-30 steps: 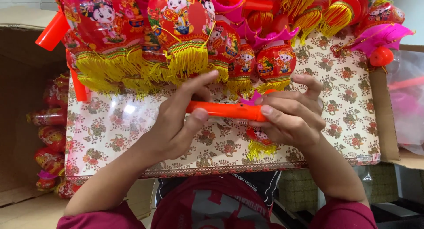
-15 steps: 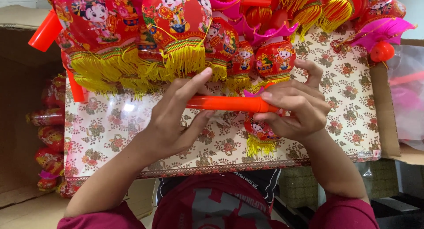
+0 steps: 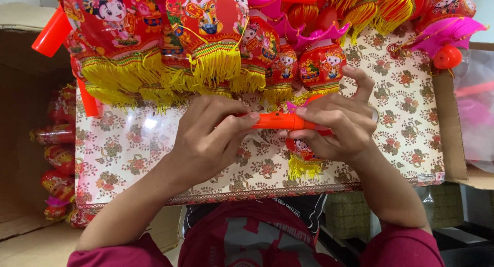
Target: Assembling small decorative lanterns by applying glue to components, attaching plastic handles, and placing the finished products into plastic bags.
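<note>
Sliding inward along the orange plastic stick (image 3: 282,121), the left hand (image 3: 208,138) now has its fingers curled over the stick's left end — a second ago they lay stretched out along it. The stick lies level over the floral-covered board (image 3: 128,153), and the hands have drawn closer, so the piece looks nearly gripped for fitting. The right hand (image 3: 339,125) pinches the stick's right end, a small red lantern with a yellow fringe (image 3: 303,156) hanging beneath — index finger raised.

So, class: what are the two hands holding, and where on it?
An orange plastic stick: left hand pinches its left end, right hand wraps its right part.
</note>
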